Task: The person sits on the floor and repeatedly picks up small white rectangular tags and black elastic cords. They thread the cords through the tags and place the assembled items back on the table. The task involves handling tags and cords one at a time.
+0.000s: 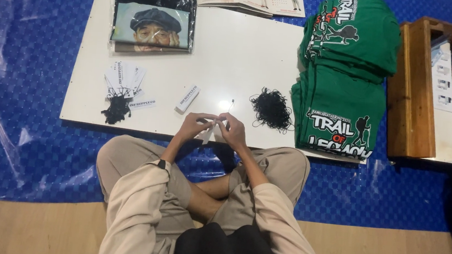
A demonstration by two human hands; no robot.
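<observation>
— What have I got in hand?

— Both: my left hand (196, 125) and right hand (232, 130) pinch one white paper tag (210, 133), its long axis tilted toward me.

— The strings?

— The black string pile (272, 109) lies on the white board (233, 56), nearer my right.

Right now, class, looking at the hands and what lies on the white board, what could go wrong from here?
1. The small white paper tag, pinched between left hand and right hand, might tear or crease.
2. The loose pile of black strings may tangle.
3. The stacked green printed shirts overhang the white board and could slide.
</observation>
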